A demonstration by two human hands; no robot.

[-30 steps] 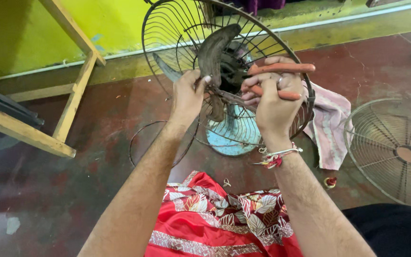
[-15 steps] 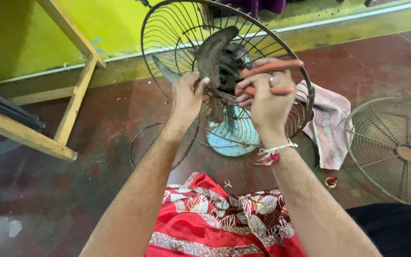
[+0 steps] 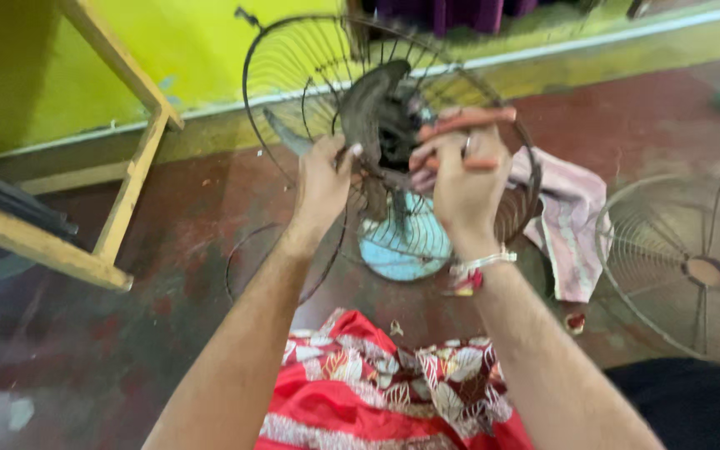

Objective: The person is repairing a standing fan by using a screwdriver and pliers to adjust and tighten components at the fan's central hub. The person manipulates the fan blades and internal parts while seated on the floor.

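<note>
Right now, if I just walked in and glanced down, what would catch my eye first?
Dead centre, a dusty fan stands with its wire cage open at the front; the left hand grips a dark blade while the right hand holds an orange-handled tool at the hub. At the right edge a detached wire guard lies flat on the red floor, with a pink cloth between it and the fan. Bright red patterned fabric fills the bottom.

The left hand [image 3: 320,185] grips a dusty grey fan blade [image 3: 366,108] inside the rear wire guard [image 3: 293,58], while the right hand [image 3: 460,179] holds an orange-handled tool [image 3: 468,121] at the hub. A pale blue base [image 3: 402,246] stands below, with a pink cloth [image 3: 568,225] and a loose wire guard [image 3: 693,258] on the red floor [image 3: 193,250].
</note>
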